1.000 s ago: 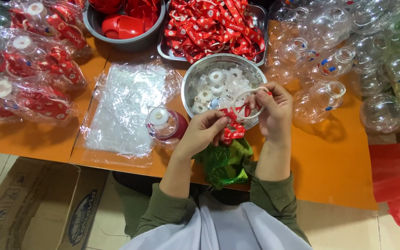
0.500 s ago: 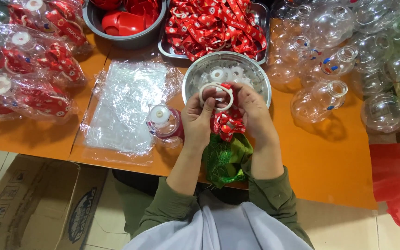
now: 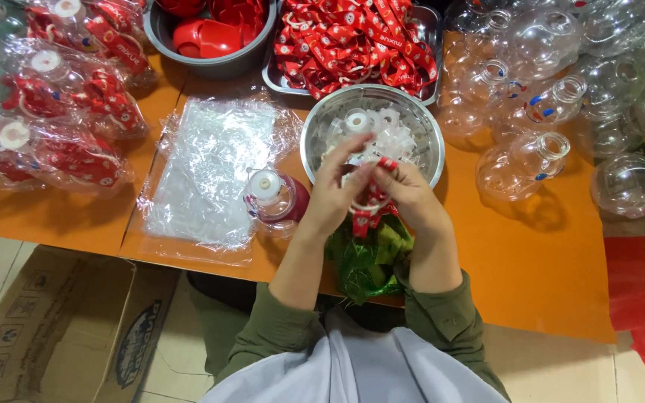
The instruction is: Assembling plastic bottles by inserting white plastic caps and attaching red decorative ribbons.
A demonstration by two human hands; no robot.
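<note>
Both hands share the grip: the left hand (image 3: pixel 337 195) and right hand (image 3: pixel 410 195) pinch a red ribbon strap (image 3: pixel 371 203) together over the table's (image 3: pixel 546 276) near edge, just in front of the steel bowl (image 3: pixel 427 134) of white caps. Green foil (image 3: pixel 367 261) lies beneath. The strap looks loosely bunched, so I'd guess it could slip out and tangle.

A red ribbon strap (image 3: pixel 371 200) with white print is pinched between both hands just in front of the steel bowl (image 3: pixel 322 127), hanging bunched and folded. A white plastic ring (image 3: pixel 362 205) sits partly hidden against it, near the bowl's front rim.
</note>
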